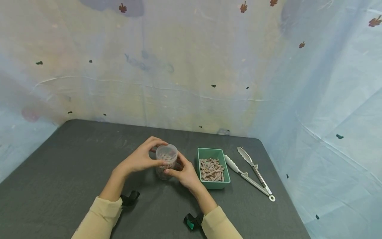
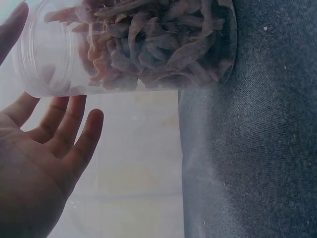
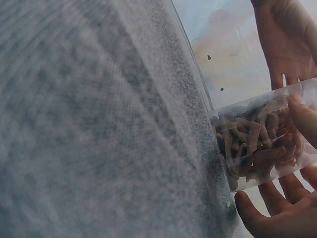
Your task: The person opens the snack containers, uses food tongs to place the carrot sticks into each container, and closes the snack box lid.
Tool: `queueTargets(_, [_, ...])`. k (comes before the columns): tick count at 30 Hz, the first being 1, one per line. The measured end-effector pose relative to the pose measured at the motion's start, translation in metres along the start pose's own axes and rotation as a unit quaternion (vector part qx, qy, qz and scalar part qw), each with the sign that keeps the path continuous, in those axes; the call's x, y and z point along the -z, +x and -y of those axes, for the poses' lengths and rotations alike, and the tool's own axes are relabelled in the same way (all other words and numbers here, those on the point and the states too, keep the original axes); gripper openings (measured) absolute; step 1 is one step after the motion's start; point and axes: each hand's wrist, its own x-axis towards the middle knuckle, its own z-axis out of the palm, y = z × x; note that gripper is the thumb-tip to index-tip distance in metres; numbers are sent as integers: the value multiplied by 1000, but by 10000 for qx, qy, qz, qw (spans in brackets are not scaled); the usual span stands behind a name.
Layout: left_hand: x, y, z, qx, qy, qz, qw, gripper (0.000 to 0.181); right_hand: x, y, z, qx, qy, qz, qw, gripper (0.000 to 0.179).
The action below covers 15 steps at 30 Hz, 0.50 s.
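A clear plastic jar (image 1: 166,162) stands upright on the dark table, packed with brownish, twisted dried pieces (image 2: 148,44). Near its rim, my left hand (image 1: 146,156) grips it with the thumb in front and fingers behind. My right hand (image 1: 186,172) holds the jar's right side between thumb and fingers, lower than the left. Seen from the right wrist, the jar's base touches the table, and both hands are around its upper part. Whether a lid sits on the mouth, I cannot tell.
Right of the jar stands a green rectangular tub (image 1: 215,185) holding more of the dried pieces. White-tipped metal tongs (image 1: 253,181) lie spread beside it. A dark cloth-like surface covers the table (image 1: 59,186), and a pale patterned sheet (image 1: 179,66) hangs behind.
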Motion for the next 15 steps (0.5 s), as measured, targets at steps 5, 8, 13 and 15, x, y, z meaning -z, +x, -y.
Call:
queueTargets(5, [2,-2,0,-34,-67,119,9999,61,0,0,0,-8,-18,1,10000,81])
queueTargets(8, [4,-4,0,-120,-116,223,9996,59,0,0,0,-1,2,11,10000,81])
queueTargets(13, [5,-5,-1,-283,-151,392,9987,59,1,0,-1,28,-16,-7,10000,81])
queueTargets(15, [5,-5,-1,-305,-196,479,9982,59,1,0,-1,32,-36,-11,10000,81])
